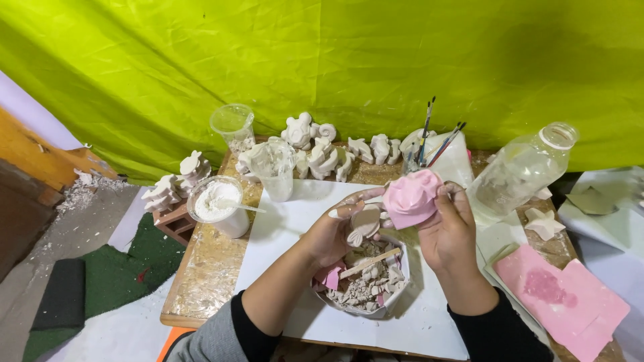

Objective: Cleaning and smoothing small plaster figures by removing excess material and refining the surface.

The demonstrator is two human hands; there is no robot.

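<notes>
- The right hand (pixel 448 231) is closed around a pink rubbery mould (pixel 410 198), fingers wrapped over its far side and thumb on the near side, holding it up above the middle of the desk (pixel 208 268).
- The left hand (pixel 339 231) is half curled, its fingertips pinching a pale plaster cast (pixel 365 221) that sits just beside the mould's lower left edge and touches it.
- So the cast lies to the left of and slightly below the mould, between the two hands; the left hand is the nearer one to it, and the cast's long axis runs roughly up and down.
- Directly under both hands stands a white bowl (pixel 402 288) full of broken plaster bits, with a flat wooden stick (pixel 369 263) lying across them.
- Along the far edge of the desk stand a row of white plaster figures (pixel 322 157), a clear cup (pixel 276 167) and a jar of paintbrushes (pixel 422 144).
- Near the left edge sits a tub of white powder (pixel 216 204); at the right edge a clear plastic bottle (pixel 523 171); at the near right corner a flat pink sheet (pixel 563 298).
</notes>
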